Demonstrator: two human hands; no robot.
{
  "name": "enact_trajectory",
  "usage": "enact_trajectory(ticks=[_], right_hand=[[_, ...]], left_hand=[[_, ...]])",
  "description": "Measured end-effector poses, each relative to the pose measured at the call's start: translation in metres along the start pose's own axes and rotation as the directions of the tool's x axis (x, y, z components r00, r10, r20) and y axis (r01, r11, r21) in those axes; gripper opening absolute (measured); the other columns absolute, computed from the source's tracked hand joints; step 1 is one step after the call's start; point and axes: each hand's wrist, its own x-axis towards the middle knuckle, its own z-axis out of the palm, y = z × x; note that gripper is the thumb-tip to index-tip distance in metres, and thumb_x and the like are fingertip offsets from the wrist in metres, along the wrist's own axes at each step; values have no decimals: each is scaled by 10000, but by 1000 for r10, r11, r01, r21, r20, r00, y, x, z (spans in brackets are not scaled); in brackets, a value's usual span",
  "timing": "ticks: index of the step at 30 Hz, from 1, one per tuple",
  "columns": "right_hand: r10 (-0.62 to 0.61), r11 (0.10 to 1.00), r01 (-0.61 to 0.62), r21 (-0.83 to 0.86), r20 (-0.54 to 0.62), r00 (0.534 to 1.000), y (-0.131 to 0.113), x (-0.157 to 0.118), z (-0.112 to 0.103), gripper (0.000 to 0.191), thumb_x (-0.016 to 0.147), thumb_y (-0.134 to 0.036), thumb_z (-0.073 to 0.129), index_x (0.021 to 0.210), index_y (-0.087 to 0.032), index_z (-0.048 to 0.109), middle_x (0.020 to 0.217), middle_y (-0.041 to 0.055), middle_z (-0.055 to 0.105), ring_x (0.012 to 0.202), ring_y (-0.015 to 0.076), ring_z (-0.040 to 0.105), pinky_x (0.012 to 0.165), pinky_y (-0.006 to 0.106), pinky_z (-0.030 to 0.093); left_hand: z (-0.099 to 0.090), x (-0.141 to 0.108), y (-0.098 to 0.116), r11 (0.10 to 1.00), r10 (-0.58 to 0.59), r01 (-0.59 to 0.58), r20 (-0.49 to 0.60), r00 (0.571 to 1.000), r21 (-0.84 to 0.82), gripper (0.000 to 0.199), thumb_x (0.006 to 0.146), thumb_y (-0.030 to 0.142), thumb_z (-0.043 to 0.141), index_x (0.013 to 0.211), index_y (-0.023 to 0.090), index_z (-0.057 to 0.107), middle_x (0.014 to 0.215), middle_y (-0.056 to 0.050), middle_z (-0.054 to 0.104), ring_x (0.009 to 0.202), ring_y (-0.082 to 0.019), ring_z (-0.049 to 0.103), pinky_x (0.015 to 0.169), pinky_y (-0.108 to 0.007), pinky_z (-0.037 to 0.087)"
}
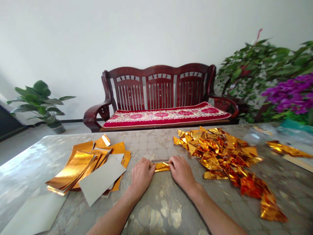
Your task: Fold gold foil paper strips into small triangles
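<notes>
Folded strip of gold foil (pixel 161 167), low in the center of the frame, lying on the surface and pinched between both hands. Left hand (pixel 141 174) and right hand (pixel 182 173) close together, narrow, fingers bearing down on either end of the strip, no gap wider than the strip itself. Just behind the strip, a thin grey edge (pixel 160 161), perhaps card or metal; too little of it showing to tell which.

To the right, a large heap of crumpled gold foil pieces (pixel 220 153), spreading from upper center toward the lower right, orange-red where folds catch the light. Further right at the frame's edge, a twisted length of gold foil (pixel 288 149) lying across a pale wooden board (pixel 298 163), with a clear plastic bag (pixel 259 135) nearby.

To the left, a fanned stack of flat gold foil sheets (pixel 73 171), partly overlapped by grey card sheets (pixel 101 178). Lower left, one larger pale card (pixel 34 213).

Progress, as a judgement only: a good deal apparently handled already, going by the size of the crumpled heap; a fair amount apparently left, going by the flat stack, though unclear which pile counts as finished.

Beyond the marble-patterned surface (pixel 146 143), a dark wooden bench (pixel 158 88) with a red floral cushion (pixel 166 115), a potted plant (pixel 40 101) at upper left, and purple flowers (pixel 288 93) at upper right.
</notes>
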Motion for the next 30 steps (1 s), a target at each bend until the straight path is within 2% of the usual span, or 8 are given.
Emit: enact_trajectory(ticks=[13,22,26,30], right_hand=[[9,1000,-9,-19,0,1000,0,-1,2,126,876,-116,527,825,-219,578,894,31,627,894,206,526,784,294,354],[24,998,-22,-53,25,999,-1,-1,-1,108,895,-149,538,861,-224,609,914,35,646,913,212,542,792,301,349],[60,995,-57,-78,39,997,-1,0,-2,104,902,-173,539,863,-227,619,915,32,664,896,213,561,768,307,345],[116,992,-115,-61,23,993,-1,2,-2,63,893,-209,568,935,-223,613,902,29,685,880,219,584,742,310,345]], left_hand=[[3,1,-2,1000,-16,16,7,1000,1,267,925,397,517,789,208,649,921,-17,636,782,-155,602,642,-265,318],[4,1,-3,999,-13,13,6,1000,35,202,920,396,548,871,212,616,956,-23,605,814,-163,591,681,-262,361],[1,0,-3,1000,-2,3,-40,999,24,141,891,343,600,934,210,577,976,-31,577,854,-181,579,705,-271,389],[2,-2,-1,995,99,-96,-115,988,31,88,892,270,597,954,215,568,1010,-36,560,936,-199,554,782,-293,419]])
